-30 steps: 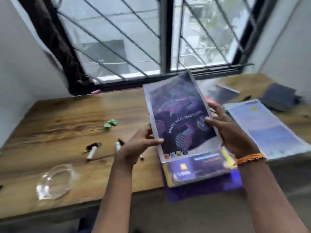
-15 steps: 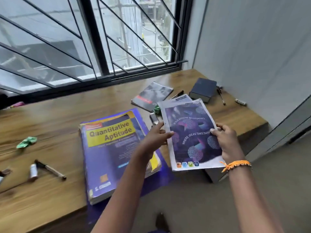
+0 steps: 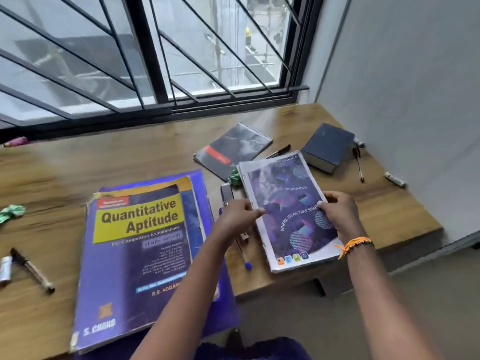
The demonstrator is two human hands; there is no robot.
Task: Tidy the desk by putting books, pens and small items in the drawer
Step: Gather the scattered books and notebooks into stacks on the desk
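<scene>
A purple-covered notebook [image 3: 288, 203] with a white border lies on the right part of the wooden desk [image 3: 78, 165], on top of another notebook. My left hand [image 3: 240, 216] grips its left edge and my right hand [image 3: 337, 211] grips its right edge. A thick "Quantitative Aptitude" book [image 3: 137, 255] rests on a purple folder [image 3: 197, 183] to the left. A blue pen [image 3: 242, 252] lies between the two, partly under my left hand. No drawer is in view.
A grey spiral notepad [image 3: 233, 149], a dark thick book [image 3: 327, 146], black pens [image 3: 279, 150] [image 3: 358, 162], a small white cap [image 3: 394, 179], a stapler-like item [image 3: 227, 193] and green crumpled wrappers [image 3: 11, 211] [image 3: 235, 176] lie around. A marker [image 3: 32, 270] and its cap [image 3: 5, 267] sit at the left. The wall stands right.
I turned my head to the right and carried the purple notebook from held-up over the big book down to the right, onto the other notebook. Both hands stay on it.
</scene>
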